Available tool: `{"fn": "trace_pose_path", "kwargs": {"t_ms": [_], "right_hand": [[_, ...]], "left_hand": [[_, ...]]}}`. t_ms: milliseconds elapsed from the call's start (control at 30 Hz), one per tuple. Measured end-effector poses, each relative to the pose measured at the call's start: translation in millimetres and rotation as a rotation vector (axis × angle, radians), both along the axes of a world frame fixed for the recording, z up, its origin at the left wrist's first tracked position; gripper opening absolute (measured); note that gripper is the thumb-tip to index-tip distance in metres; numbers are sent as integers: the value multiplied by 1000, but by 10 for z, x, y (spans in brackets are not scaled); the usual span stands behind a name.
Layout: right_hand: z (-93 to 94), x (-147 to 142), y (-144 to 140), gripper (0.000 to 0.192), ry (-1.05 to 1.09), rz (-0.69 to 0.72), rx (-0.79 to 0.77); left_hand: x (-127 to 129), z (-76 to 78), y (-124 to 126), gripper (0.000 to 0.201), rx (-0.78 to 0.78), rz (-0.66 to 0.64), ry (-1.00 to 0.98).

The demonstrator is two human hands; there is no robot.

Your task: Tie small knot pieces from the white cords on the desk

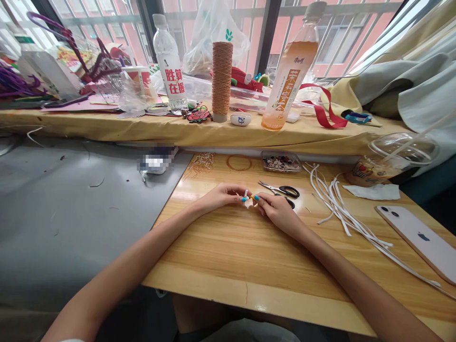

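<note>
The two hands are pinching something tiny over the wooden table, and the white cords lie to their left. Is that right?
Almost: the head view shows the white cords lying to the right of the right hand. The rest is true.

White strip (246, 193): small, narrow, pinched in the left hand (230, 194), one end standing upright above the fingertips, over the counter (221, 247).
Yellow piece (252, 196): tiny, at the right hand's (273, 206) fingertips, beside the white strip; its form too small to tell.
</note>
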State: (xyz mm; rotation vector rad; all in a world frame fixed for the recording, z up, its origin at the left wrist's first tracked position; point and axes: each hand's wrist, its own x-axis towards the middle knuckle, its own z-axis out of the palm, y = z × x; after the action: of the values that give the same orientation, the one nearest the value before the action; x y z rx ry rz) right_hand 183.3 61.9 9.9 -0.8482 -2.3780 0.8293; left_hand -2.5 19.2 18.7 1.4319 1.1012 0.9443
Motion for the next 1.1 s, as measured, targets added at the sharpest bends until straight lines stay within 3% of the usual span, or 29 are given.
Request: {"fn": "trace_pose_path", "kwargs": {"t_ms": [367,667,900,1000,1100], "right_hand": [[79,11,66,28,-85,55,-232],[157,-27,64,38,3,112,-626],[68,-14,109,41,61,89,-579],[38,64,190,38,80,-29,-501],[57,118,203,33,136,-129,-415]], "left_hand": [[26,-95,36,19,72,76,-53],[77,-95,30,21,-29,96,-250],[38,-115,48,24,-82,83,-384],[5,-122,61,24,-47,163,-469],[8,-144,84,24,-44,198,-347]]}}
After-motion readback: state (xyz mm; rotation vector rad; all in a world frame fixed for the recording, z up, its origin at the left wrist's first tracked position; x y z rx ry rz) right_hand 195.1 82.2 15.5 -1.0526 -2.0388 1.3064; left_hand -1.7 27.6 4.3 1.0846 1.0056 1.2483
